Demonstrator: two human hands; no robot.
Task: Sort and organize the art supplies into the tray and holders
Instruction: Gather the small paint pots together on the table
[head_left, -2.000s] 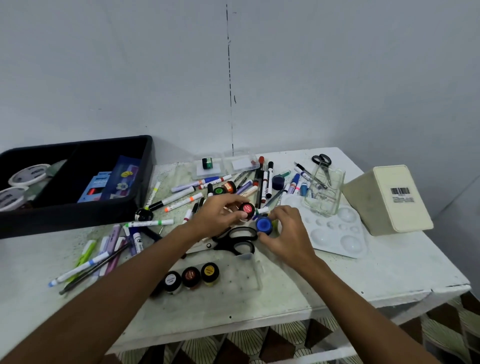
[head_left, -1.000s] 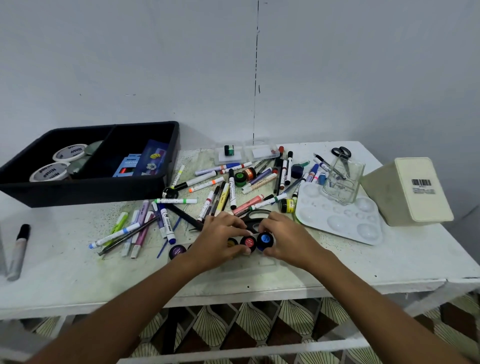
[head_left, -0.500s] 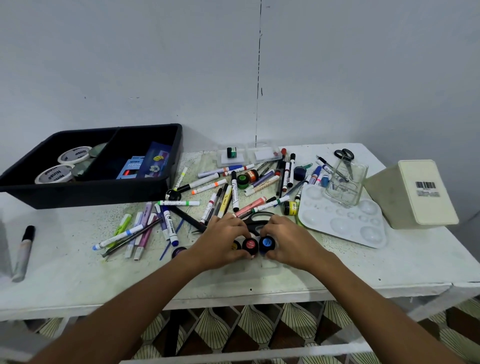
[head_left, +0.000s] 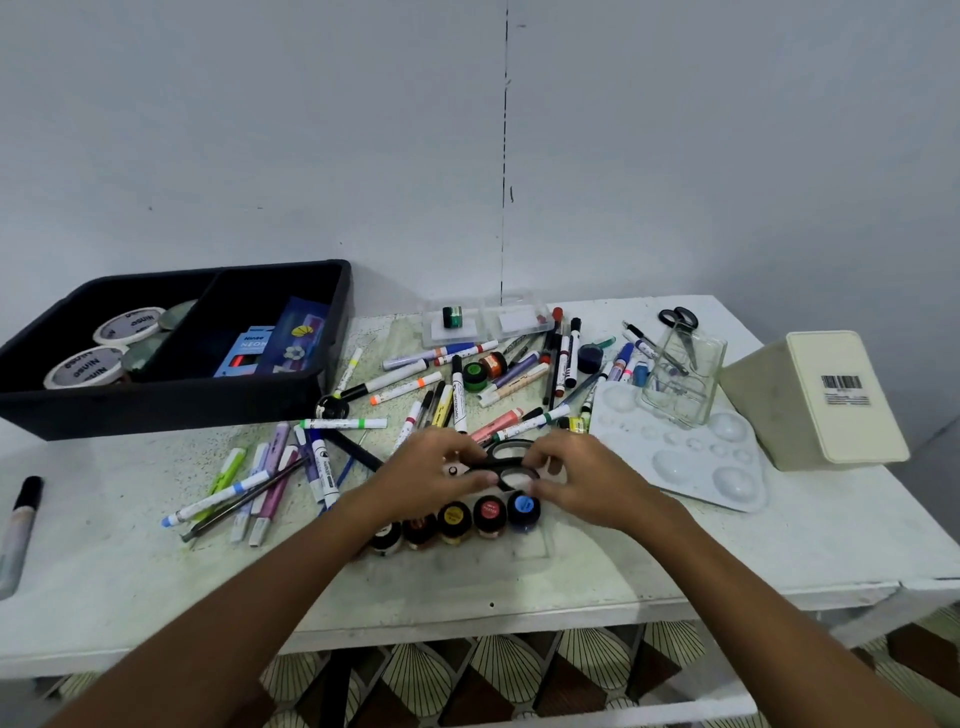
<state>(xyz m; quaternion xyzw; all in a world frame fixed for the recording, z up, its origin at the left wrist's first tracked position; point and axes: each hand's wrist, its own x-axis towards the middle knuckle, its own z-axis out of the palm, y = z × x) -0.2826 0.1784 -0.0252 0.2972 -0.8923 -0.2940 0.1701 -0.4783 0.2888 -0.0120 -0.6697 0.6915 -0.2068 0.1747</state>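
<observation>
1. Currently, the left hand (head_left: 434, 475) and the right hand (head_left: 582, 480) meet near the middle of the white surface (head_left: 779, 545), over the black scissors (head_left: 506, 457).
2. Left hand: fingers curled, tips touching the scissors' handle loops. Whether they pinch the handle cannot be told.
3. Right hand: fingers curled at the right side of the same loops. The grip cannot be told.
4. Just in front of the hands, a row of paint pots (head_left: 488, 514) stands in a clear holder (head_left: 535, 551); yellow, red and blue lids are visible.
5. Loose markers (head_left: 415, 387) lie scattered behind and to the left of the hands.
6. The black tray (head_left: 156, 402) sits at the rear left and holds tape rolls (head_left: 85, 366) in its left compartment.
7. A white palette (head_left: 691, 467) lies to the right, with a clear cup (head_left: 680, 384) on it.
</observation>
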